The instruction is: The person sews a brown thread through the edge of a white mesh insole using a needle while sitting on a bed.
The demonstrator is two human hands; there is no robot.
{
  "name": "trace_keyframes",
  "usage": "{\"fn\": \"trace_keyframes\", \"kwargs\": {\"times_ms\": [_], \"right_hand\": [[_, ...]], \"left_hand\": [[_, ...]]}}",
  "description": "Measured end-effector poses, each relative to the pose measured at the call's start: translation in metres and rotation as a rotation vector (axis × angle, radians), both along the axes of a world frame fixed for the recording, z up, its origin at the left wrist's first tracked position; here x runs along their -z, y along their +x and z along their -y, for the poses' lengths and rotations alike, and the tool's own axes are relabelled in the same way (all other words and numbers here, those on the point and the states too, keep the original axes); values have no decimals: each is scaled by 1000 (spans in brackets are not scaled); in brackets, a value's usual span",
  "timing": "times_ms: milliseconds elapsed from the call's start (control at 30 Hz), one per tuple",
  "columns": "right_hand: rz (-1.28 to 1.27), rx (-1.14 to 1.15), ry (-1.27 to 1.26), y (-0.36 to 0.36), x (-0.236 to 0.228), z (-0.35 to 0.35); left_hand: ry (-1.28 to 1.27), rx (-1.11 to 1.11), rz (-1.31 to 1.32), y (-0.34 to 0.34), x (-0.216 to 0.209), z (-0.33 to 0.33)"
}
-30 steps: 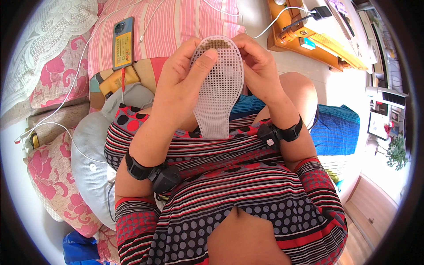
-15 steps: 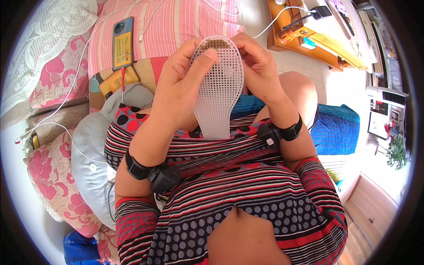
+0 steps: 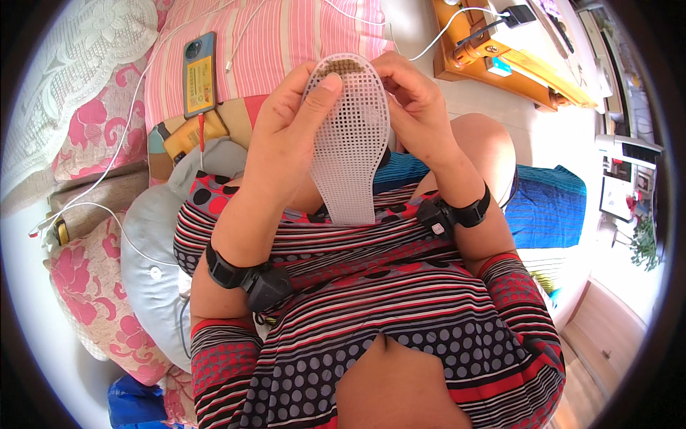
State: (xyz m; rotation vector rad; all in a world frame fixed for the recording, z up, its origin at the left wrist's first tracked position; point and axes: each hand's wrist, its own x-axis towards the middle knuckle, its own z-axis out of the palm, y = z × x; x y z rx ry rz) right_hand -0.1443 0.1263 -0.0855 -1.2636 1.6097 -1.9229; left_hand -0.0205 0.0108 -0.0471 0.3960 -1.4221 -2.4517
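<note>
A white plastic mesh insole [image 3: 350, 143] stands upright before me, its wide end up and its narrow end against my patterned dress. Brown stitching [image 3: 341, 66] fills a patch of holes near the top rim. My left hand [image 3: 289, 129] grips the insole's left edge, thumb pressed on the front just below the stitches, fingers behind. At the upper right edge is my right hand [image 3: 414, 100], its fingers curled and pinched together. Whatever those fingers hold is hidden; no needle or thread can be made out. Black straps with small devices circle both wrists.
On the striped pink cloth to the left lie a phone [image 3: 199, 75] with a cable plugged in and a yellow case-like item [image 3: 193, 136]. Beside me is a pale grey-blue cushion [image 3: 153, 250]. A wooden table [image 3: 500, 53] with a black charger [image 3: 519, 16] stands at the upper right.
The insole's upper end has tipped slightly left and up, with my left hand. My right hand stays at its right edge, almost unmoved.
</note>
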Motion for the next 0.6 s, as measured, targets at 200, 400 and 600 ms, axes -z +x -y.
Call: {"fn": "trace_keyframes", "kwargs": {"times_ms": [200, 400, 600], "right_hand": [[-350, 111, 14, 3, -24, -3], [-315, 136, -111, 17, -38, -9], [-320, 146, -279, 19, -41, -7]], "left_hand": [[457, 129, -48, -2, -3, 8], [742, 347, -332, -6, -1, 6], [760, 328, -285, -3, -4, -3]]}}
